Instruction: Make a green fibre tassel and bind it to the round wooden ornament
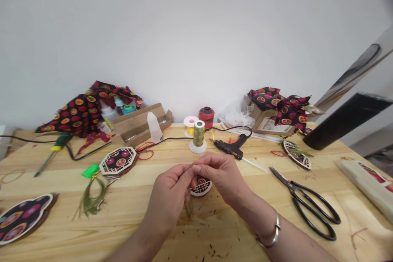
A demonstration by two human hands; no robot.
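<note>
My left hand [172, 190] and my right hand [221, 174] meet in the middle with fingertips pinched together. Whatever lies between the fingertips is too small and covered to make out. Just below them shows a round ornament [202, 188] with a white lattice rim over dark patterned cloth, partly hidden by my fingers; I cannot tell whether it is held or lies on the table. Green tassel threads [188, 208] hang beneath my left fingers. A spool of olive-green thread [199, 133] stands upright right behind my hands.
Large black-handled scissors [307, 200] lie at right. Behind are a black glue gun [231, 146], a red spool [206, 116] and an open cardboard box [144, 125]. An octagonal ornament [119, 161], a green tassel [91, 196] and a screwdriver [53, 153] lie left; a black cylinder [344, 120] leans right.
</note>
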